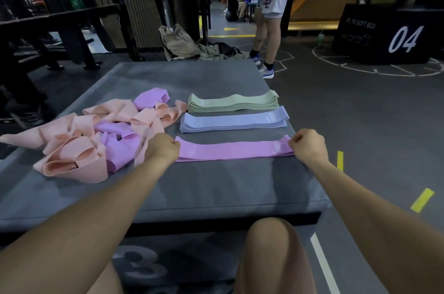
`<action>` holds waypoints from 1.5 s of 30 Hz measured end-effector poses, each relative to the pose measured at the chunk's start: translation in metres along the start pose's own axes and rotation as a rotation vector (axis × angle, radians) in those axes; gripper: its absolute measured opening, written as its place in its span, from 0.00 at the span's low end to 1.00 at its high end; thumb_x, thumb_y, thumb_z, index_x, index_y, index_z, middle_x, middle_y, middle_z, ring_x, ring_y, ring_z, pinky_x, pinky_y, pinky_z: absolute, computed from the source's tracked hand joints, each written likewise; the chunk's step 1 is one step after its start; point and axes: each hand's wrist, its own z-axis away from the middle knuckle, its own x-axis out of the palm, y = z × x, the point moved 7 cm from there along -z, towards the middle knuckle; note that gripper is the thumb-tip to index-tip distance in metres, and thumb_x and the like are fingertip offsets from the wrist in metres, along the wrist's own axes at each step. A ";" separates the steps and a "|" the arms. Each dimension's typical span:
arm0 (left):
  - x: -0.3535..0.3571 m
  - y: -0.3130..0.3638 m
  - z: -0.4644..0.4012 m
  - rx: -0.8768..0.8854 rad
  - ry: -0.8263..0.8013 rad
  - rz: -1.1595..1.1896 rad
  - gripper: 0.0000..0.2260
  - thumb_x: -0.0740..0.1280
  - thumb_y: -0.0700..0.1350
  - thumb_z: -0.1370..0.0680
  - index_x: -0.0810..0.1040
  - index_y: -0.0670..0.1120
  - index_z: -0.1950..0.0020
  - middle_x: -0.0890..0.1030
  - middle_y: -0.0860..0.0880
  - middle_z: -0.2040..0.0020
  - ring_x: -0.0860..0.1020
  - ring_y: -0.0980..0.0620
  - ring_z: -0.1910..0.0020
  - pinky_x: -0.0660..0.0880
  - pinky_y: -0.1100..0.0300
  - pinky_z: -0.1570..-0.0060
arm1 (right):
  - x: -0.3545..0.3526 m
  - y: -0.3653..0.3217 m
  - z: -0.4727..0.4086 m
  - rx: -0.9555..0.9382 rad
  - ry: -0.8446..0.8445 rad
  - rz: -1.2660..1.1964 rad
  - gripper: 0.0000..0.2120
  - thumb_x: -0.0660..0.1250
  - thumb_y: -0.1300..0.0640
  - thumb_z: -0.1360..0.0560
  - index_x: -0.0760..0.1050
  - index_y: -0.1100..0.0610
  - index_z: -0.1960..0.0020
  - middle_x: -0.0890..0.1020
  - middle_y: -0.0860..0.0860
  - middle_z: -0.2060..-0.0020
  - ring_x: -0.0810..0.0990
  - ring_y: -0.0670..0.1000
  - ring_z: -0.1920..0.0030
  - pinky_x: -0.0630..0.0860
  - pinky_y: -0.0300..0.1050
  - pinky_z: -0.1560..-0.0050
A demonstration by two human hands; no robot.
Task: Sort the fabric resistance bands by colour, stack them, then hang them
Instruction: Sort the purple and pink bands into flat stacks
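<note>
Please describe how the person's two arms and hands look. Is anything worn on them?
Both arms are bare as far up as the picture shows: no sleeve, glove, watch, bracelet or ring shows on the left hand or the right hand. No markings show. The bare knees below suggest short clothing.

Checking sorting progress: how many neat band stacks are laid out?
3: flat green fabric stack farthest, blue stack in the middle, pink-purple band nearest, an end pinched in each hand. Loose pile uncounted.

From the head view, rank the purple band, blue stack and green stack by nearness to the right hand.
From the right hand:
1. Purple band, pinched at its right end.
2. Blue stack, just beyond it.
3. Green stack, farthest back.
</note>
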 end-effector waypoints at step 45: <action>0.020 -0.005 -0.010 0.440 -0.506 0.110 0.32 0.79 0.39 0.36 0.71 0.46 0.34 0.75 0.49 0.37 0.74 0.50 0.37 0.68 0.55 0.33 | 0.077 -0.084 0.035 -0.677 -0.465 0.233 0.24 0.71 0.52 0.28 0.72 0.55 0.34 0.76 0.52 0.40 0.73 0.53 0.39 0.67 0.43 0.37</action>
